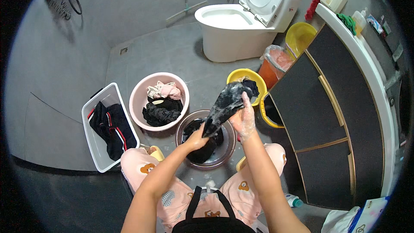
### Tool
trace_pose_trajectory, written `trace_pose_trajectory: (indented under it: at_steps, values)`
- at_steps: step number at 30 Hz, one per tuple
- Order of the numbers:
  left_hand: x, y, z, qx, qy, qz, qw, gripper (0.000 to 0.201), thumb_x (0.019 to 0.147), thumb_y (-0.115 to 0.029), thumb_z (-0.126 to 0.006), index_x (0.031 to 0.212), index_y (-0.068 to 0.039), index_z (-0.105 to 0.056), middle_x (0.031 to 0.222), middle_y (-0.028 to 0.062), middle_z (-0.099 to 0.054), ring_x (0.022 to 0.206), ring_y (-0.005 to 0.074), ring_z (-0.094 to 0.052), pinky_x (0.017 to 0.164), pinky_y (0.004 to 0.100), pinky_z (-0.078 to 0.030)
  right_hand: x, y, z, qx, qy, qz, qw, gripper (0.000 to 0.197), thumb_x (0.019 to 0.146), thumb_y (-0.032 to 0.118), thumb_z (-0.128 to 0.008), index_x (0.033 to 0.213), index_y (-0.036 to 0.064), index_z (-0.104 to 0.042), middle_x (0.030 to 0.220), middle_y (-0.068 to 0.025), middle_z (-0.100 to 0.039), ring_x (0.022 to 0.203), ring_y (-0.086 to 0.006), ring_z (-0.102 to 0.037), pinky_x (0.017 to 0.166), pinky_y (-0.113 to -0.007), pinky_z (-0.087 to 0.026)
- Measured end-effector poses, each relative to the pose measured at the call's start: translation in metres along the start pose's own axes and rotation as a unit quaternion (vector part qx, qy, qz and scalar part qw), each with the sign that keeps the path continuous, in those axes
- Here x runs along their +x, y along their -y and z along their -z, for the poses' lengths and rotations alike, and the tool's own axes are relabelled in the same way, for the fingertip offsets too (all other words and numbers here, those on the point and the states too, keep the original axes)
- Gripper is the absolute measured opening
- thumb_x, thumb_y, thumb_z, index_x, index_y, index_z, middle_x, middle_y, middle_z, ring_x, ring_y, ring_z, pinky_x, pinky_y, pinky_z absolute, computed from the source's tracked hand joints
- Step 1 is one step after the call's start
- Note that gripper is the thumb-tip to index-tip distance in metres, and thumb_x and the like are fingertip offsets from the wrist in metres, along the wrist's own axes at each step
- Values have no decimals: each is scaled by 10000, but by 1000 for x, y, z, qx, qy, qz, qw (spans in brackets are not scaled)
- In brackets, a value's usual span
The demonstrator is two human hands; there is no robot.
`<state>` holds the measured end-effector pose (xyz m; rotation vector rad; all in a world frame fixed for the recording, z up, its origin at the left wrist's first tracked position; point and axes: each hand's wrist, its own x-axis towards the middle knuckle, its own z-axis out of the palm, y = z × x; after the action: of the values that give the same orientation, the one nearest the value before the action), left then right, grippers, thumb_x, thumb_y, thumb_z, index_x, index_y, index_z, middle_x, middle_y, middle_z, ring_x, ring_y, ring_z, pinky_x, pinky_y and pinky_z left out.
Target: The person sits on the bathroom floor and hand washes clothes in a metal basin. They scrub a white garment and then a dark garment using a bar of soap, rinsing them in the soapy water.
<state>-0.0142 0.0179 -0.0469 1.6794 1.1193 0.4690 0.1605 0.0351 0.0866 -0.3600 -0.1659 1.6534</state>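
Evidently, left fingers (pixel 200 137) pinching soapy black cloth (pixel 226 101) — right fingers (pixel 246 99) partly hidden, can't tell grip — basin (pixel 233 149) half-covered.

- Left hand (pixel 198 140) and right hand (pixel 246 118) grip soapy dark cloth (pixel 225 101) above the metal basin (pixel 225 153)
- Pink tub (pixel 138 96): left of the basin
- Toilet (pixel 237 41): beyond the basin

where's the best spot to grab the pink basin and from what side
Probably the far rim of the pink basin, coming from above, thumb inside and fingers outside. The round rim stands above the clothes and shows bare there. The white basket crowds its left side and the metal basin its near right.
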Motion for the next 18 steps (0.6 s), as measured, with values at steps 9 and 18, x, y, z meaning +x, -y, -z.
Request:
trace_pose_trajectory:
  at_steps: [9,18]
  values:
    - [-1,-59,15,-488,-110,-110,859,591,730,-19,-399,1303,-76,-265,1198,93,-412,1108,190,-380,964,308,-268,29,-50,98,-115,-266,16,957,432,845,441,-413,1058,77,-504,1012,-92,-556,896,-264,-554,801,-430,-446]
    - [-4,-100,-5,54,-229,-282,930,251,574,-113,-653,774,-40,-520,726,149,-545,669,326,-547,607,348,-449,14,-77,120,9,-56,-68,996,246,845,330,-458,779,114,-556,707,-29,-557,647,-146,-558,581,-260,-461]
